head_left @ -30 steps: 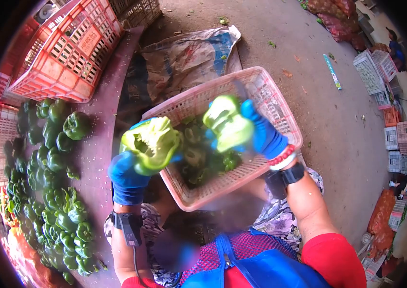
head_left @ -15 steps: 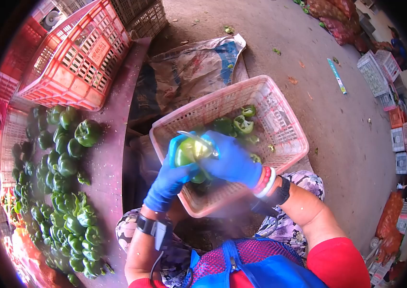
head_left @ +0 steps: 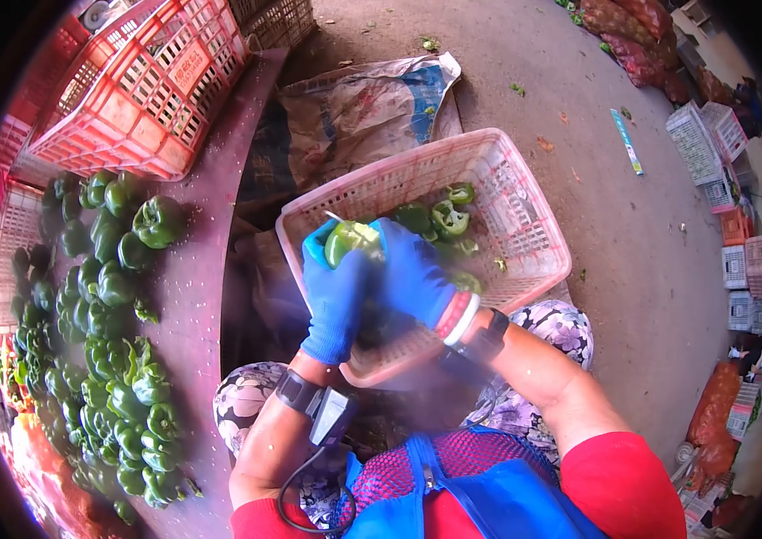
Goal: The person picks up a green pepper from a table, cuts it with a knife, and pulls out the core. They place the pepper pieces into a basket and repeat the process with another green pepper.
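Note:
Over the crate, my left hand, in a blue glove, is closed around a green bell pepper whose cut, pale side faces up. My right hand, gloved too, is closed against the pepper's right side. A thin metal knife tip pokes out above the pepper; the rest of the knife is hidden by the pepper and fingers. Below lies the pink plastic crate. Inside it are a cut pepper half, a ring-like piece and other green pieces.
Many whole green peppers are heaped on the board at left. A red crate stands behind them. A dirty sack lies beyond my crate. Stacked crates and mesh sacks line the right side.
Both hands and the pepper have shifted slightly up, and the left hand has turned. The blade, showing across the pepper before, now shows only its tip.

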Demonstrator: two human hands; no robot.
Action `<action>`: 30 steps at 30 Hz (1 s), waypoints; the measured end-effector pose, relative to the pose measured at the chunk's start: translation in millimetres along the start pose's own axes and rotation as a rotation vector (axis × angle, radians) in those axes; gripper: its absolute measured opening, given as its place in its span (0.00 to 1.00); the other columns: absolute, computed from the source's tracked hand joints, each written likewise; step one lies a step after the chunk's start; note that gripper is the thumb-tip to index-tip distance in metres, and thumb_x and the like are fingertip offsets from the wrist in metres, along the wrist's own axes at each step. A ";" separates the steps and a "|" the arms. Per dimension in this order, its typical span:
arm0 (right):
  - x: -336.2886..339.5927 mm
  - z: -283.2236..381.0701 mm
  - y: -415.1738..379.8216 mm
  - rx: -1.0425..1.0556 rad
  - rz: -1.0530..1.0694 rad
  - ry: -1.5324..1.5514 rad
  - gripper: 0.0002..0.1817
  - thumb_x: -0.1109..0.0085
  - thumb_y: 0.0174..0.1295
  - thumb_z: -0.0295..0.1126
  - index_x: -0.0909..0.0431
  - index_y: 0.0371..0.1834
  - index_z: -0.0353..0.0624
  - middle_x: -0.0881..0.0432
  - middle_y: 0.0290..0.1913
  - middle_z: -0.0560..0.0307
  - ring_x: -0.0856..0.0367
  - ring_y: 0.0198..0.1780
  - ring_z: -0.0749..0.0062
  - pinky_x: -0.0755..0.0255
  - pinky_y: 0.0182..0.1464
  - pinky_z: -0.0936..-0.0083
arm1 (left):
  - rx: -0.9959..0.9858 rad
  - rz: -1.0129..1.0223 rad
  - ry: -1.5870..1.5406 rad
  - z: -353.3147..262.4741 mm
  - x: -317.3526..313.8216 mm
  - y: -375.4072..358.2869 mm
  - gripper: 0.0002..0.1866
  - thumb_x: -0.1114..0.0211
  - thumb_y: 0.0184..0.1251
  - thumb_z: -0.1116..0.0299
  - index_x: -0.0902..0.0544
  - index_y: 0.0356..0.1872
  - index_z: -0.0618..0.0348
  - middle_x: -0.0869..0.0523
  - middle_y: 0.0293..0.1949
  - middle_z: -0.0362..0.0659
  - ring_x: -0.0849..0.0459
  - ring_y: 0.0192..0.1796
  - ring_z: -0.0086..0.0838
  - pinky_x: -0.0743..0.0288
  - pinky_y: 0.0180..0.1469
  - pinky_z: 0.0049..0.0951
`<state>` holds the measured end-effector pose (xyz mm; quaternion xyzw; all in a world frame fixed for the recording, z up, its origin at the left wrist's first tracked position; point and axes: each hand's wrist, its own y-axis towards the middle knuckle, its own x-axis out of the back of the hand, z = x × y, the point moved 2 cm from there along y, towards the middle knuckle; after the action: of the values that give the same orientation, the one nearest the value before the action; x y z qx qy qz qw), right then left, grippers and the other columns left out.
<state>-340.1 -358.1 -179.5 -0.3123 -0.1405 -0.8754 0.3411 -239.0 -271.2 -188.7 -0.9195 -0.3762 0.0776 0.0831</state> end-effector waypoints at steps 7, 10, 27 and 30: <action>-10.6 -22.7 1.9 -0.141 -0.043 0.274 0.18 0.32 0.58 0.40 0.22 0.45 0.40 0.15 0.41 0.37 0.16 0.47 0.38 0.23 0.48 0.53 | -0.121 0.015 0.097 2.3 -8.5 -1.2 0.30 0.37 0.60 0.76 0.30 0.67 0.65 0.20 0.56 0.47 0.20 0.54 0.28 0.23 0.58 0.27; -5.2 -24.2 3.3 -0.217 -0.046 0.273 0.16 0.34 0.60 0.38 0.20 0.46 0.40 0.14 0.42 0.37 0.15 0.47 0.40 0.22 0.48 0.54 | -0.121 0.090 0.081 -4.4 -6.0 -3.3 0.33 0.36 0.58 0.76 0.32 0.69 0.65 0.21 0.57 0.48 0.20 0.56 0.29 0.24 0.60 0.28; 44.1 -27.6 3.7 -0.453 0.203 0.513 0.15 0.32 0.63 0.39 0.18 0.46 0.41 0.18 0.30 0.59 0.19 0.29 0.73 0.26 0.34 0.73 | -0.003 0.424 0.095 15.2 3.8 12.5 0.23 0.40 0.77 0.66 0.29 0.68 0.63 0.19 0.56 0.48 0.15 0.52 0.36 0.17 0.56 0.39; 22.7 -32.0 -0.8 -0.110 0.056 0.421 0.15 0.33 0.61 0.34 0.21 0.47 0.40 0.16 0.35 0.53 0.17 0.35 0.66 0.23 0.41 0.68 | -0.088 0.409 0.199 22.0 1.5 11.4 0.20 0.46 0.80 0.70 0.28 0.68 0.61 0.18 0.55 0.45 0.14 0.49 0.30 0.14 0.53 0.36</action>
<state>-368.0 -383.8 -189.3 -0.1443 -0.0095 -0.9179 0.3694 -234.7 -276.2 -212.6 -0.9825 -0.1748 -0.0150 0.0622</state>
